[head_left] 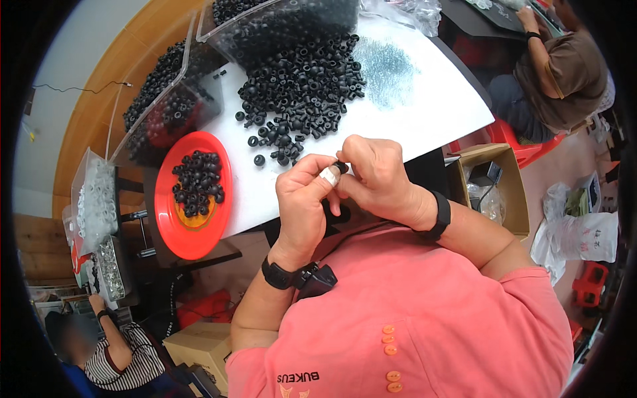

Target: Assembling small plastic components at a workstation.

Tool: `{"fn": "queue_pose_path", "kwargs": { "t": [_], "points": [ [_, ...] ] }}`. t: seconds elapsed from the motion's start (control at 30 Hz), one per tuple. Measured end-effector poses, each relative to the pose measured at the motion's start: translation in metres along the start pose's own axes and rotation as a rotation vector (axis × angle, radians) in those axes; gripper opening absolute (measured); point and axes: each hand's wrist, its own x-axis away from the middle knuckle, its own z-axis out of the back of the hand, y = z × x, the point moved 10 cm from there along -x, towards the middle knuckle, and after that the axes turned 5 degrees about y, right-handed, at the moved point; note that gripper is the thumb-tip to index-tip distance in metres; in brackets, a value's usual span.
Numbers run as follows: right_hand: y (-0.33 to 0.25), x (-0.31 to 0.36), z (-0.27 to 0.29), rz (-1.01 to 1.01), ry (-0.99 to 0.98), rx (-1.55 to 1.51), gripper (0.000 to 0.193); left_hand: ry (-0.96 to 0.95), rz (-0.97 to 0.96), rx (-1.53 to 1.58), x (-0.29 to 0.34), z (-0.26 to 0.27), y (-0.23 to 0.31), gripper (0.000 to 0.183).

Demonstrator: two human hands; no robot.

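My left hand (300, 202) and my right hand (379, 174) meet at the table's near edge, fingertips pinched together. Between them is a small black round part (341, 167), mostly covered by the fingers. White tape (330, 175) wraps my left thumb. Just beyond the hands, a large heap of small black rubber-like parts (298, 86) spreads over the white tabletop (438, 99). Several loose ones lie at the heap's near side. To the left, a red plate (225, 172) carries a smaller pile of black round parts (198, 182).
Clear plastic bins (199, 33) of black parts stand at the far left. A bin of whitish rings (96, 199) is further left. An open cardboard box (517, 192) sits at the right. Co-workers sit at far right (564, 73) and lower left (123, 351).
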Motion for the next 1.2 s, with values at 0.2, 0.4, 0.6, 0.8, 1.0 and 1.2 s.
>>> {"fn": "queue_pose_path", "kwargs": {
  "t": [0.2, 0.4, 0.6, 0.8, 1.0, 1.2],
  "points": [
    [0.019, -0.006, -0.005, -0.205, -0.211, -0.161, 0.024, -0.018, 0.039, -0.068, -0.003, -0.005, -0.003, 0.014],
    [-0.01, -0.005, -0.01, 0.078, -0.019, 0.012, 0.023, 0.014, 0.005, -0.02, -0.001, 0.001, 0.001, 0.015],
    [-0.012, 0.004, 0.001, 0.041, 0.017, 0.0, 0.02, 0.009, -0.022, -0.057, 0.002, 0.003, 0.005, 0.014],
    [0.024, -0.025, 0.029, 0.105, -0.066, 0.33, 0.015, 0.345, -0.27, -0.345, 0.032, 0.075, 0.089, 0.013],
    [0.05, -0.031, 0.005, 0.141, -0.212, 0.725, 0.002, 0.632, -0.441, -0.751, 0.033, 0.148, 0.136, 0.012],
    [0.043, -0.03, -0.001, 0.199, -0.25, 0.756, 0.003, 0.447, -0.733, -1.069, 0.044, 0.073, 0.117, 0.014]
  ]
}}
